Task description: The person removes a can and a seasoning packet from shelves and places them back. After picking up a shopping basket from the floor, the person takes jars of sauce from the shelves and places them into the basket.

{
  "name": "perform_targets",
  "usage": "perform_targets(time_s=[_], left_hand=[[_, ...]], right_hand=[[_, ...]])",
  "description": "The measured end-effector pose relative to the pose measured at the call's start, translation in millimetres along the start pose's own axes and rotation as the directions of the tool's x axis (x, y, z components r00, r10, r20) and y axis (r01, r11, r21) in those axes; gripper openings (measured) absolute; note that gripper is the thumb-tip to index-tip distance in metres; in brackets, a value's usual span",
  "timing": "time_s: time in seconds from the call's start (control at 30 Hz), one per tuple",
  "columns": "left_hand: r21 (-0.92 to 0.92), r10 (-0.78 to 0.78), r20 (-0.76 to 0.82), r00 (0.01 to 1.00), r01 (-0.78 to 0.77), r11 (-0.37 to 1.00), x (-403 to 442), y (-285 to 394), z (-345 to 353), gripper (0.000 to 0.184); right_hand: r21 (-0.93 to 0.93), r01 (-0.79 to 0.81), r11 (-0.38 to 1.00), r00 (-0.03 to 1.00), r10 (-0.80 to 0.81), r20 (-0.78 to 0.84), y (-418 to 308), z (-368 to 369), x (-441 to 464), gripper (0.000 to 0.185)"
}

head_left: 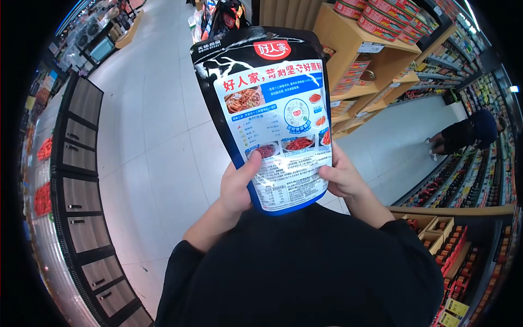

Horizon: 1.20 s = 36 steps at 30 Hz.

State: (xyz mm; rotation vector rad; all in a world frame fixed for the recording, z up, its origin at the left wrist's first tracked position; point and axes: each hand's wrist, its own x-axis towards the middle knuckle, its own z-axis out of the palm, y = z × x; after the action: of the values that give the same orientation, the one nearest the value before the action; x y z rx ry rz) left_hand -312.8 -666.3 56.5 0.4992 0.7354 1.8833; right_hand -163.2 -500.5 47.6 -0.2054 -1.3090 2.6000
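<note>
Between both hands I hold up a seasoning pouch (272, 120), black at the top and blue at the bottom, its printed back towards me. Red Chinese lettering, a round code and small food pictures cover its white panel. My left hand (238, 182) grips the lower left edge, thumb lying across the front. On the lower right edge, my right hand (342, 173) is closed in the same way, thumb on the front. The fingers behind the pouch are hidden. The pouch tilts slightly, its top leaning to the left.
A wooden shelf (348, 38) with stacked red tins (381, 22) stands just beyond the pouch to the right. Dark drawer cabinets (81, 204) line the left. Another person (471, 131) is in the right aisle beside stocked shelves (463, 180). Boxed jars (452, 250) sit at lower right.
</note>
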Motion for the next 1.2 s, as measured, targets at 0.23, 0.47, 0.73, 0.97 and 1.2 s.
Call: perform_targets(time_s=[0.23,0.47,0.73,0.97,1.2], left_hand=[[0.104,0.162,-0.084,0.983,-0.153,0.983,1,5,-5,0.035],[0.173,0.122,-0.078,0.990,-0.107,0.979,-5,-7,1,0.032],[0.247,0.162,-0.066,0.985,-0.141,0.959,-7,-9,1,0.033],[0.002,0.034,-0.109,0.994,-0.034,0.999,-7,-4,2,0.036],[-0.218,-0.097,-0.116,0.989,0.070,0.973,-9,-7,-6,0.037]], right_hand=[[-0.026,0.117,0.993,0.993,-0.117,0.004,-4,10,2,0.054],[-0.049,0.202,0.978,0.962,-0.207,-0.177,-7,17,5,0.041],[-0.200,0.276,0.940,0.927,-0.316,-0.204,-9,21,5,0.035],[-0.181,0.245,0.953,0.931,-0.283,-0.229,-8,21,6,0.032],[-0.092,0.237,0.967,0.906,-0.254,-0.339,-1,29,12,0.035]])
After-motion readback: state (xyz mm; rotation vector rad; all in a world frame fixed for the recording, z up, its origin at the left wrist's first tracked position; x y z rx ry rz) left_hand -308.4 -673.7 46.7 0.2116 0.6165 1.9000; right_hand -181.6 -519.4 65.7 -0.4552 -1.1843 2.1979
